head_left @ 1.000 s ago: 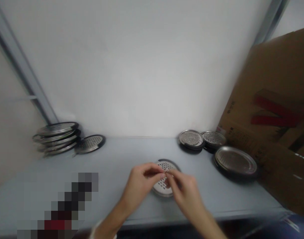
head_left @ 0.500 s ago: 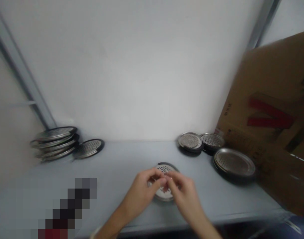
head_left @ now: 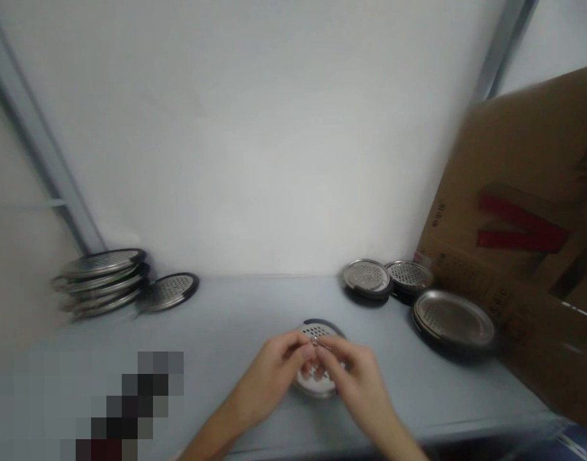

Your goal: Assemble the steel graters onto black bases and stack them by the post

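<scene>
My left hand [head_left: 282,363] and my right hand [head_left: 354,366] meet at the fingertips, both closed in a pinch. Something tiny and thin shows between them, too small and blurred to name. Directly beneath lies a round metal grater [head_left: 317,387] with rows of holes and a black band along its far edge. My fingers hide its middle, and whether they touch it I cannot tell.
At the back left stands a stack of round graters [head_left: 104,262] beside a single grater [head_left: 171,291]. More round graters [head_left: 367,276] and a pile of shallow metal discs [head_left: 459,320] sit at the right. A large cardboard box [head_left: 523,160] borders the grey table [head_left: 216,358].
The whole view has shifted slightly, with things appearing a little lower. My fingers remain together above the grater, with only a small shift at the fingertips.
</scene>
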Tool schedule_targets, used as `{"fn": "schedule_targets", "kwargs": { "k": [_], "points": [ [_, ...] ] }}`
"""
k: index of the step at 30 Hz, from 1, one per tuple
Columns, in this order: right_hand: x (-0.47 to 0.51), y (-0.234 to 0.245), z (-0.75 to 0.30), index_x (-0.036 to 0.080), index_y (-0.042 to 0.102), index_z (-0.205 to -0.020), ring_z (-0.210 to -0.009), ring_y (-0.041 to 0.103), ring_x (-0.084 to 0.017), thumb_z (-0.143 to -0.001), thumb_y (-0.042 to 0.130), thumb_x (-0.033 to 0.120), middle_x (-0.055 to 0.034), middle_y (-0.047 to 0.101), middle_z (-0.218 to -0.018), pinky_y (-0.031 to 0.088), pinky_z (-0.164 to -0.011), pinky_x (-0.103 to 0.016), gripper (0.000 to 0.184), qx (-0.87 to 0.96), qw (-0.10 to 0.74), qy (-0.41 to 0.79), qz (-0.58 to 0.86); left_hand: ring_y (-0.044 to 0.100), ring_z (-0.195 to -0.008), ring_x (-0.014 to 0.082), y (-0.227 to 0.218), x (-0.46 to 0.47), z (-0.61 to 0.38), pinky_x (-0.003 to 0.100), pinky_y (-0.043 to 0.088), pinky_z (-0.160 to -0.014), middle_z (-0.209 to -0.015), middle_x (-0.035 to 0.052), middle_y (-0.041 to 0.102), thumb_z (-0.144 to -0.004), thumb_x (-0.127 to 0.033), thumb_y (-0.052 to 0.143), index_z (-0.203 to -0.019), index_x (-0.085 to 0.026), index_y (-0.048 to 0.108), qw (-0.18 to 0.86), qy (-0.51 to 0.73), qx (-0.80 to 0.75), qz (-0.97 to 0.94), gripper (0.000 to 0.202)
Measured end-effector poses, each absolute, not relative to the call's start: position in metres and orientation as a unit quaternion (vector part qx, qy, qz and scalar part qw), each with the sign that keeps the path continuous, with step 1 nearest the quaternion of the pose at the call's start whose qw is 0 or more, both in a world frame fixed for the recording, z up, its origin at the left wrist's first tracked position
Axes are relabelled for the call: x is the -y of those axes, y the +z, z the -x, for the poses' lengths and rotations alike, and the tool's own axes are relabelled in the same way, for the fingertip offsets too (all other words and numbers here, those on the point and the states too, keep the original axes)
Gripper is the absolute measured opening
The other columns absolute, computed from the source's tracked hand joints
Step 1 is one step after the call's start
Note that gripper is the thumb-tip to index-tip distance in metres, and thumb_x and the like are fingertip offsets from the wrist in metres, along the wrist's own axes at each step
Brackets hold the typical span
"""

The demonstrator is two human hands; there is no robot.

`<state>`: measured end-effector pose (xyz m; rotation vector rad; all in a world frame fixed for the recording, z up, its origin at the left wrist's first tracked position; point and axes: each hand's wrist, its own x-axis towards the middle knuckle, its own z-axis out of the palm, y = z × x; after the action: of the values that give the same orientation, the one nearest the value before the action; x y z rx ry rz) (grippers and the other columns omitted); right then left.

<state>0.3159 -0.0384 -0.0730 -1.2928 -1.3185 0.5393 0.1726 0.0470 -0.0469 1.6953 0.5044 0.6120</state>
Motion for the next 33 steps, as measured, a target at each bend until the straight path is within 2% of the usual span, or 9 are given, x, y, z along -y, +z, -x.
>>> {"fn": "schedule_targets", "kwargs": {
  "k": [3,7,10,15,21,33],
  "points": [
    [0.040,-0.070,-0.316,0.017,0.076,-0.092,-0.062,0.068,-0.016,-0.099,0.055,0.035,-0.0033,0.073,-0.070,0.052,-0.060,-0.022,0.029,0.560,0.564,0.251,0.553,0.058,-0.065,0.0139,-0.050,-0.047,-0.176,0.024,0.049,-0.068,-0.068,-0.0002,0.063,-0.088,-0.047,0.062,-0.075,-0.017,0.064,0.607,0.273,-0.227,-0.711,0.033],
    [0.041,-0.077,-0.316,0.018,0.075,-0.095,-0.063,0.067,-0.016,-0.099,0.052,0.031,-0.0033,0.074,-0.072,0.049,-0.062,-0.022,0.027,0.590,0.539,0.154,0.581,0.060,-0.063,0.0144,-0.057,-0.046,-0.180,0.024,0.050,-0.066,-0.066,0.0010,0.066,-0.084,-0.043,0.068,-0.072,-0.016,0.066,0.595,0.295,-0.256,-0.702,0.029],
    [0.041,-0.082,-0.316,0.018,0.074,-0.098,-0.064,0.067,-0.016,-0.100,0.048,0.031,-0.0037,0.074,-0.076,0.049,-0.061,-0.023,0.029,0.585,0.544,0.116,0.590,0.065,-0.069,0.0166,-0.058,-0.043,-0.180,0.025,0.053,-0.070,-0.071,0.0035,0.071,-0.086,-0.041,0.066,-0.078,-0.015,0.071,0.585,0.308,-0.250,-0.707,0.028],
    [0.041,-0.081,-0.318,0.019,0.070,-0.092,-0.063,0.065,-0.015,-0.102,0.046,0.035,-0.0028,0.072,-0.075,0.048,-0.060,-0.022,0.031,0.584,0.545,0.140,0.586,0.071,-0.080,0.0184,-0.053,-0.042,-0.175,0.025,0.055,-0.078,-0.083,0.0054,0.077,-0.091,-0.033,0.063,-0.086,-0.016,0.077,0.528,0.309,-0.219,-0.760,0.023],
    [0.042,-0.079,-0.317,0.019,0.066,-0.082,-0.064,0.066,-0.015,-0.103,0.046,0.035,-0.0028,0.071,-0.073,0.048,-0.060,-0.021,0.033,0.586,0.550,0.147,0.577,0.071,-0.077,0.0168,-0.056,-0.044,-0.170,0.023,0.055,-0.077,-0.082,0.0035,0.078,-0.090,-0.025,0.062,-0.082,-0.019,0.078,0.452,0.324,-0.222,-0.801,0.019],
    [0.041,-0.087,-0.318,0.020,0.073,-0.107,-0.071,0.072,-0.017,-0.102,0.047,0.026,-0.0052,0.076,-0.081,0.056,-0.067,-0.023,0.026,0.623,0.554,0.031,0.552,0.072,-0.076,0.0176,-0.053,-0.046,-0.171,0.023,0.056,-0.075,-0.080,0.0040,0.078,-0.088,-0.026,0.064,-0.081,-0.019,0.079,0.462,0.325,-0.215,-0.797,0.018]
  ]
}}
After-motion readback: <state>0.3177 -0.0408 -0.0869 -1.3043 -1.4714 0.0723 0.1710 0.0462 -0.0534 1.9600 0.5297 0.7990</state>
